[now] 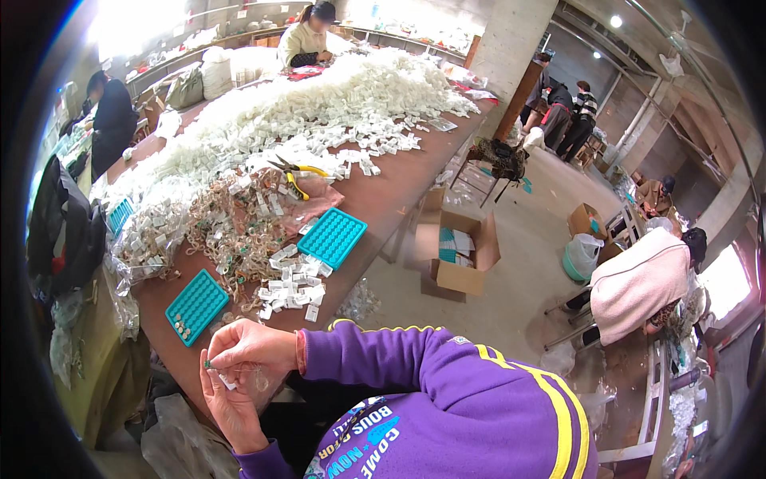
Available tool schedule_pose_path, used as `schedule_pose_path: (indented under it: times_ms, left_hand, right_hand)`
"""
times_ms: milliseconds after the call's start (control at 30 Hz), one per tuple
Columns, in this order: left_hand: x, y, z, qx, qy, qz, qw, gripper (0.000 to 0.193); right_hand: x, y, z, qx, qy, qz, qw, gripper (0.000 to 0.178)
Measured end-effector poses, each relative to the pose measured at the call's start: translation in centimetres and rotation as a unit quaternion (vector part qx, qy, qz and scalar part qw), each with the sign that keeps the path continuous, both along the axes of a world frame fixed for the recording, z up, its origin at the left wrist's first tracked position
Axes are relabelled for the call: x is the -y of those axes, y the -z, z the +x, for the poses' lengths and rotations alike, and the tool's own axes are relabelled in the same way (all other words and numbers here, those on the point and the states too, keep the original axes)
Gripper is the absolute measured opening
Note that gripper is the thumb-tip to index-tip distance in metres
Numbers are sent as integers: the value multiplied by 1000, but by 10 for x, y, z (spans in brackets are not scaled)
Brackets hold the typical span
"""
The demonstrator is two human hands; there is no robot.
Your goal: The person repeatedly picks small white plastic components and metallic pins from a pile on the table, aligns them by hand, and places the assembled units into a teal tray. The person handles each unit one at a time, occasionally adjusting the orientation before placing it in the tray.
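Observation:
Close to the table's near corner, my right hand [254, 349] pinches a tiny green piece [208, 364] between thumb and finger. Just below it my left hand [238, 417] is held palm up, with a small white tag [227, 382] at its fingers; whether the tag and the green piece are joined is too small to tell. Beyond my hands lies a teal compartment tray [199, 299] with several small round pale pieces at its near end. A second teal tray [333, 238] is farther right, beside a heap of white tags [294, 289].
A tangle of brownish cords with white tags [231, 227] covers the table's middle, yellow-handled pliers [302, 171] on top. Behind rises a big pile of white plastic pieces [319, 100]. An open cardboard box [459, 275] stands on the floor at right. Other people sit and stand around.

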State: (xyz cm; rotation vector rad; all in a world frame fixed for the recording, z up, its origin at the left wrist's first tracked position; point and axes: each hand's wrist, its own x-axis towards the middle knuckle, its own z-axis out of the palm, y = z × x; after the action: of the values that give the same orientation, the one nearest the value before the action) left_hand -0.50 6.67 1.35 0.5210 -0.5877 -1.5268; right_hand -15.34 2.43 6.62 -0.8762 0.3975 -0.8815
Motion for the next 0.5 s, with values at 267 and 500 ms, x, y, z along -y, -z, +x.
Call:
schedule_pose_path:
  times_ms: [267, 500]
  left_hand:
    - [-7, -6, -3, 77, -24, 7, 997, 15]
    - [-17, -12, -3, 120, -94, 23, 988, 13]
  right_hand:
    - [5, 4, 9, -62, 40, -29, 997, 16]
    - [7, 13, 8, -51, 36, -35, 997, 20]
